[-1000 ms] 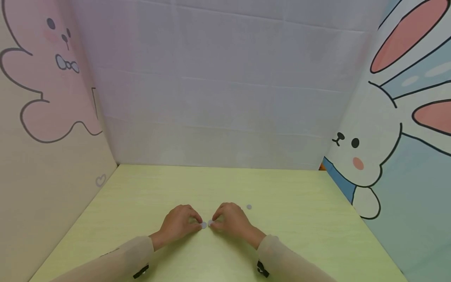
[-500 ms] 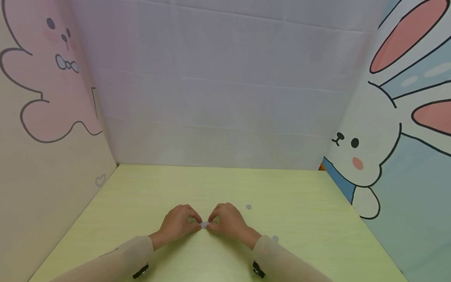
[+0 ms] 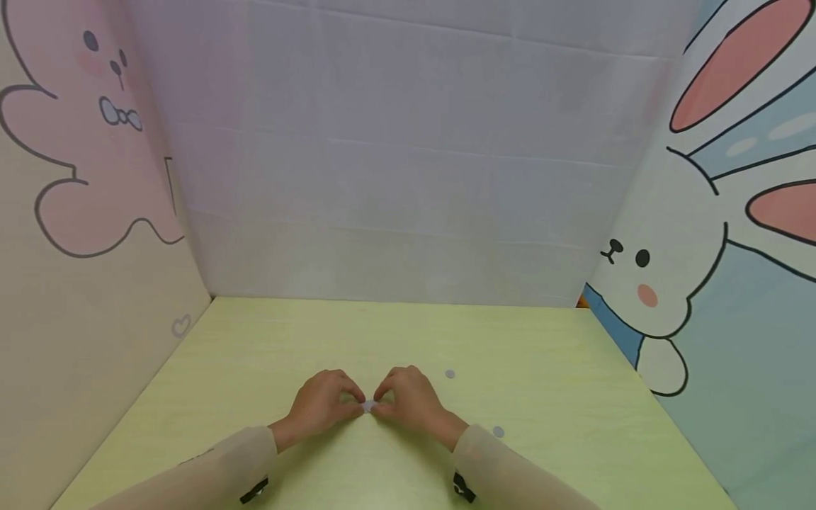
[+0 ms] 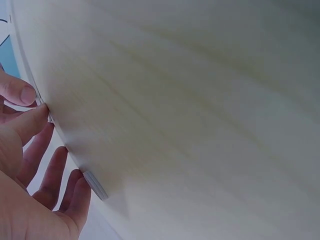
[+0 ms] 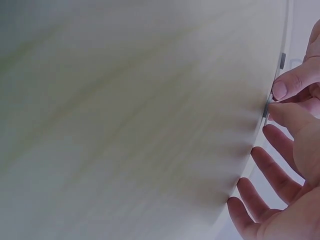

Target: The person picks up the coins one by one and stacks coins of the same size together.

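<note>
On the pale yellow-green table (image 3: pixel 357 340), my left hand (image 3: pixel 321 402) and right hand (image 3: pixel 411 402) meet tip to tip in the head view. Each pinches a small flat grey disc (image 3: pixel 369 406) between thumb and fingers. The two discs overlap there, largely covered by fingertips. Seen from the left wrist, the thumbs come close together, and a grey ridged piece (image 4: pixel 95 185) stands on the table beside my left little finger. In the right wrist view, a thin grey edge (image 5: pixel 265 109) shows by my right thumb, whose other fingertips touch the tabletop.
Behind my right hand lies a loose grey disc (image 3: pixel 450 374); another disc (image 3: pixel 499 431) lies beside the right sleeve. A whitish cloth wall (image 3: pixel 395 177) closes the back, with cartoon-printed panels on both sides.
My right hand has moved left with its disc, until it meets the left hand's disc. Its sleeve has uncovered a disc on the right. The left hand has stayed put.
</note>
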A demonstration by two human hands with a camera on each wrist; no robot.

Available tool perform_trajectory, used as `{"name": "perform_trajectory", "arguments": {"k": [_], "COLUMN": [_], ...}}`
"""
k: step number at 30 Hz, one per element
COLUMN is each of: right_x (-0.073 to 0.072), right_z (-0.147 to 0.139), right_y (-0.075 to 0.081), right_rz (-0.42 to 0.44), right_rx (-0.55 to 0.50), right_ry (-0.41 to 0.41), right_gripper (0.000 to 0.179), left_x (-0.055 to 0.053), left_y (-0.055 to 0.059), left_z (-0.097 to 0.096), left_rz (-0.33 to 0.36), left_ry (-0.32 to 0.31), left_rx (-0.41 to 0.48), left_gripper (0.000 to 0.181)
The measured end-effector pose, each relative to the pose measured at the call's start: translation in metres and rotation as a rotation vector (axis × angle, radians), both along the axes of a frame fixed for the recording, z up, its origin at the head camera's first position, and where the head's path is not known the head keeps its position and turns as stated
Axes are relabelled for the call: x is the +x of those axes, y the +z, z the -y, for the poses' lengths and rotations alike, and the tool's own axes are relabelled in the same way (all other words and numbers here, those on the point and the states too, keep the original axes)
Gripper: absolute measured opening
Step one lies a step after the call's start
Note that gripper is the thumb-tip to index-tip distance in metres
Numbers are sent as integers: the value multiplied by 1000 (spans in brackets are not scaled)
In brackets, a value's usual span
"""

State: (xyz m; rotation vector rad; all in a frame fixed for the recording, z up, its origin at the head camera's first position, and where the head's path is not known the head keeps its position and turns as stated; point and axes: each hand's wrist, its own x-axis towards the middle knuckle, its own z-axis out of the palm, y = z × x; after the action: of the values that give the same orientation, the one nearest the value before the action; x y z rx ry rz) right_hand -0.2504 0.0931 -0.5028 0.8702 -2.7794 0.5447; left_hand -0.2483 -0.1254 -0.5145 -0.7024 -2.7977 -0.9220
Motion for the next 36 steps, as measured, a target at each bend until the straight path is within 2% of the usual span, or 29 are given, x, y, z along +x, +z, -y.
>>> {"name": "perform_trajectory", "arguments": {"k": [15, 36], "right_x": [-1, 3], "right_z": [4, 3], "right_y": [-1, 1], "right_rz": [7, 24], "right_rx": [-18, -23], "right_ry": [-5, -17], "right_gripper": [9, 9], "left_x": [0, 0], "left_y": [0, -1], "left_z": [0, 2], "left_rz": [19, 11], "left_ry": [3, -1], "left_rx": [10, 13], "left_gripper": [10, 12]}}
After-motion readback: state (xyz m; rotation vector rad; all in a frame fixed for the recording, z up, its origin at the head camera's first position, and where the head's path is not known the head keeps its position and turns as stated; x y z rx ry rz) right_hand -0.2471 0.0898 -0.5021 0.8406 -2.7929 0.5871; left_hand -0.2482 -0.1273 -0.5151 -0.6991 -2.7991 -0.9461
